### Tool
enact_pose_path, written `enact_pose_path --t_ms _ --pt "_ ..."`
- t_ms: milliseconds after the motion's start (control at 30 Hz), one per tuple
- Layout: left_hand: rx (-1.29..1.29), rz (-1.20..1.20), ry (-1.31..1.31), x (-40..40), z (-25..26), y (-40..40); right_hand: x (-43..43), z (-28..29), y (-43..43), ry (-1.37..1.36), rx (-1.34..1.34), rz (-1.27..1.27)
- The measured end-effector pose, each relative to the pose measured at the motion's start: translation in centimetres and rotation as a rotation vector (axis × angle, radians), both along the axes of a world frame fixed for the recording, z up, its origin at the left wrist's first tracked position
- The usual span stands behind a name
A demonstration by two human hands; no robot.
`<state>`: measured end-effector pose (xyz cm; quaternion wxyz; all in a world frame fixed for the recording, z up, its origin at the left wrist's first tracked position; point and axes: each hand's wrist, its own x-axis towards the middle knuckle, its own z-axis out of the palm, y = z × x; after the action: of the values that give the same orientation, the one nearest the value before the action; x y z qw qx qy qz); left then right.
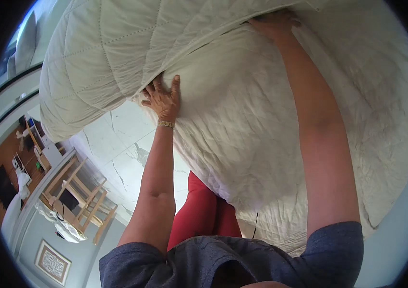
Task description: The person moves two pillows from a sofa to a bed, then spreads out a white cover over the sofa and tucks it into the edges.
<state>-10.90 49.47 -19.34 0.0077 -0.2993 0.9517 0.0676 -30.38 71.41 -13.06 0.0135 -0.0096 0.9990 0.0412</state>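
Note:
A large off-white quilted bed cover (117,46) spreads across the upper part of the view, its stitched top layer folded over a wrinkled layer (247,151) below. My left hand (162,99), with a metal-link watch band at the wrist, lies palm down at the fold's edge; its fingertips reach under the stitched layer and the thumb is spread. Farther up and to the right, my right hand (276,23) is at the same edge, its fingers partly hidden by the fabric. Whether it grips the edge, I cannot tell.
Pale marble-look floor tiles (128,144) show at the left. Beyond them stands a wooden chair or rack (81,201) with cloth on it, near a framed picture (52,262) on the wall. A wooden surface with various items (20,169) lies at the far left.

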Motion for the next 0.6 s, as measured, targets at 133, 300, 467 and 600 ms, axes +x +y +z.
enact_pose_path --t_ms 133,300,467,600 --pt "0.156 -0.219 0.102 -0.4 -0.8 -0.7 -2.5 -4.5 4.4 -0.011 -0.177 0.057" --pt "0.031 -0.291 0.058 1.7 -1.1 -1.9 7.3 -8.0 6.9 0.135 -0.325 0.034" --pt "0.020 -0.643 -0.134 1.2 0.6 10.5 26.4 -4.4 16.8 -0.055 -0.320 -0.257" --pt "0.081 -1.271 0.004 -3.1 3.1 24.6 41.5 -5.1 31.0 -0.033 -0.215 -0.975"
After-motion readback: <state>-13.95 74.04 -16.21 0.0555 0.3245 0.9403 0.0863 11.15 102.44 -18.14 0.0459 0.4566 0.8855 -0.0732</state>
